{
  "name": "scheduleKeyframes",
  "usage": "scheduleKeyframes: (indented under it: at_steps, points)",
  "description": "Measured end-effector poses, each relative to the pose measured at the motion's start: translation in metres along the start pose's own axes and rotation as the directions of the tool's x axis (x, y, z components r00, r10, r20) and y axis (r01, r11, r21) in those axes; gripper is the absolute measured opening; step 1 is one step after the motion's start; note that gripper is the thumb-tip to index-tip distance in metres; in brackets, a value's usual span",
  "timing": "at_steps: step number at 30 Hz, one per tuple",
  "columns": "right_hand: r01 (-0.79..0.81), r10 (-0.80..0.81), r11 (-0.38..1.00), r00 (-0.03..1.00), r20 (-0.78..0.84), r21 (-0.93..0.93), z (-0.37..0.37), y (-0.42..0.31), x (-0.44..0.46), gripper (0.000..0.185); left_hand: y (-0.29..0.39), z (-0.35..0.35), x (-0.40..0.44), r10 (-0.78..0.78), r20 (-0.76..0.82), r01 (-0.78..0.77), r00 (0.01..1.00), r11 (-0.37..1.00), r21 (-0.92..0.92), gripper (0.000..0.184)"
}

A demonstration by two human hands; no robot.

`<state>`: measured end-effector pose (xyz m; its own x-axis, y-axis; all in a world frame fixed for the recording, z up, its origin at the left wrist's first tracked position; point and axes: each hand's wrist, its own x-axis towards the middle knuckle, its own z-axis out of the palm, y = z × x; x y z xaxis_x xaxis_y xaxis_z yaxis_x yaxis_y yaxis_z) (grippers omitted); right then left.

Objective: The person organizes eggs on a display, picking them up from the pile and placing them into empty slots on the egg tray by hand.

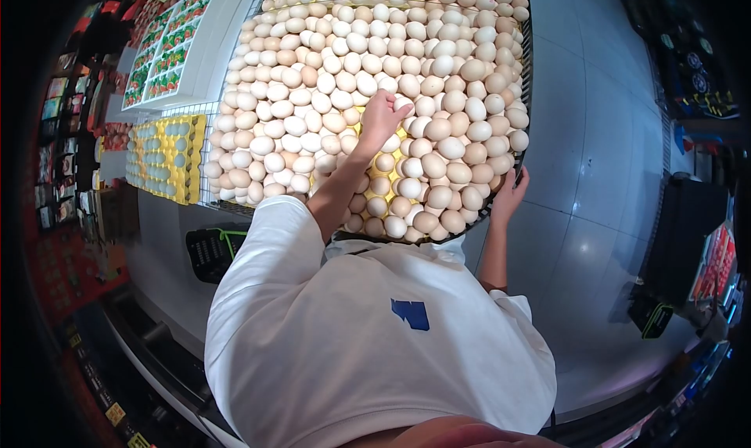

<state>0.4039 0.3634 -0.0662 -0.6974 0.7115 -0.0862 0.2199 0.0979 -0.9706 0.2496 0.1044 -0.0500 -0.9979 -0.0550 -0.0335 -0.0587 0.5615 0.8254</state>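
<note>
My left hand (381, 121) reaches over the middle of a wide display of eggs, its thumb and fingers pinched round a pale egg (403, 106). Below that hand, a strip of yellow egg tray (393, 190) shows between the eggs. Brown and cream eggs (450, 147) lie close together on both sides of it. At the right side of the display, my right hand (510, 196) rests against the dark rim (486, 213). Its thumb and fingers are apart, with no egg between them.
Left of the display stand a yellow tray of greenish eggs (164, 157) and a white box of green-and-red packs (168, 53). A black basket (211, 254) is at the lower left. Grey tiled floor (579, 158) runs along the right, beside dark shelving.
</note>
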Motion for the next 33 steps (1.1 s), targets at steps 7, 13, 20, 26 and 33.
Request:
scheduleKeyframes:
  at_steps: [7, 13, 20, 26, 33]
  points:
    - [0.004, -0.004, 0.999, 1.0, 0.004, 0.032, 0.001, 0.002, 0.001, 0.039, -0.005, -0.001, 0.003, -0.039, 0.031, 0.04, 0.999, 0.998, -0.052, 0.043]
    - [0.012, -0.011, 1.0, 1.0, 0.008, -0.027, -0.002, 0.001, 0.001, 0.039, 0.008, -0.008, 0.001, 0.027, 0.082, -0.035, 0.996, 0.995, 0.092, 0.042]
    - [-0.013, 0.013, 1.0, 1.0, 0.002, -0.028, 0.0, -0.004, 0.0, 0.04, -0.004, -0.018, 0.0, 0.066, 0.184, -0.053, 0.981, 0.996, -0.073, 0.042]
    - [0.005, -0.005, 1.0, 1.0, 0.013, -0.01, -0.001, -0.006, -0.001, 0.04, 0.008, -0.024, -0.003, 0.145, 0.176, -0.15, 0.974, 0.988, 0.019, 0.034]
    - [0.007, -0.007, 1.0, 1.0, 0.001, -0.025, 0.0, -0.006, -0.001, 0.039, 0.008, -0.025, 0.0, 0.174, 0.204, -0.182, 0.964, 0.983, 0.025, 0.034]
